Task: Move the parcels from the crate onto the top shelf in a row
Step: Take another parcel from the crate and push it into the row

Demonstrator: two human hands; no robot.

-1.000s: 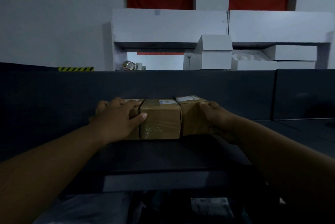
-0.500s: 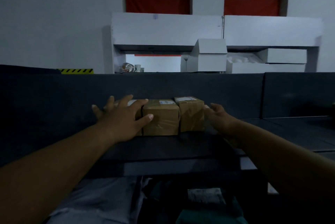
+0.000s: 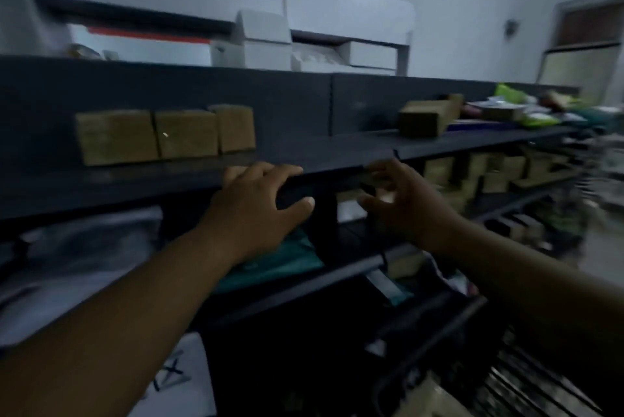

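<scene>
Three brown cardboard parcels stand side by side on the dark top shelf (image 3: pixel 337 155): the left parcel (image 3: pixel 116 137), the middle parcel (image 3: pixel 186 138) and the right parcel (image 3: pixel 236 128). My left hand (image 3: pixel 256 210) hangs in front of the shelf's front edge, below and to the right of the row, fingers apart and holding nothing. My right hand (image 3: pixel 401 204) is further right at the same height, also open and empty. The crate cannot be made out for certain in this blurred view.
Another brown box (image 3: pixel 425 116) and several colourful packets (image 3: pixel 526 109) lie further right on the top shelf. The lower shelves hold grey and teal mailer bags (image 3: pixel 280 258) and stacked cartons (image 3: pixel 489 173). A wire basket (image 3: pixel 526 389) is at the bottom right.
Both hands have let go of the three parcels and pulled back below the shelf edge. My view has swung to the right, so the row now sits at the left.
</scene>
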